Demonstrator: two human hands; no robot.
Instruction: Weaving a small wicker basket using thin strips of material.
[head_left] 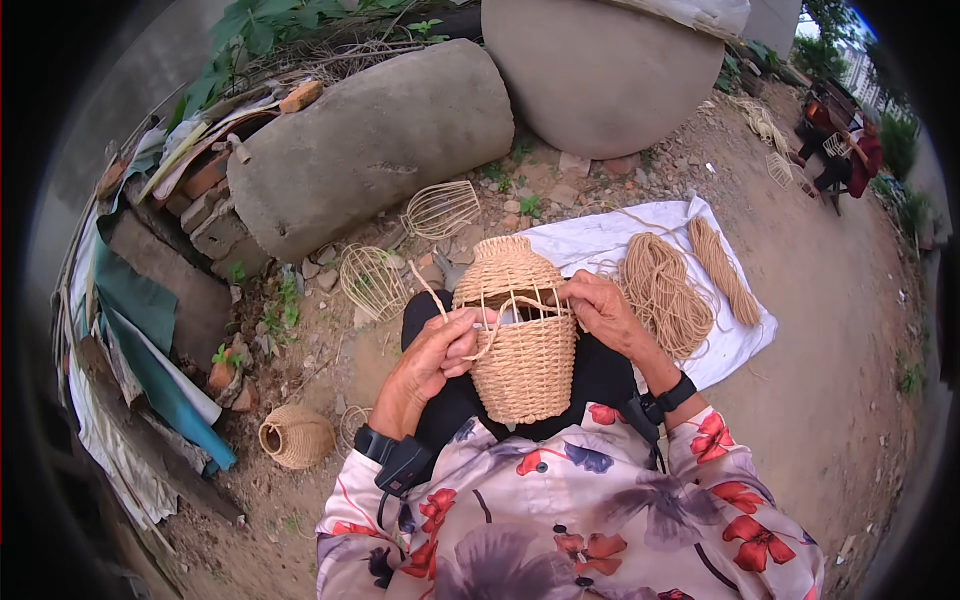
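Observation:
A woven straw-coloured basket [523,375] rests upright on my lap, with an open band of bare ribs between its woven lower body and narrower woven top. My left hand [435,360] is closed on a pale cord [430,284] at the basket's left side; one end sticks up and a loop hangs over the weave. My right hand [605,315] grips the basket at the upper right of the open band, fingertips partly hidden among ribs and cord. A loose coil of brown cord [663,295] and a long hank [722,268] lie on a white sheet [745,355] to the right.
Two bare wire-like frames [372,283] and a small woven basket [295,437] lie on the dirt at left. A concrete cylinder [365,150], a large rounded slab [605,70], rubble and tarps [150,350] border the spot. Another person [862,160] sits at upper right holding a frame.

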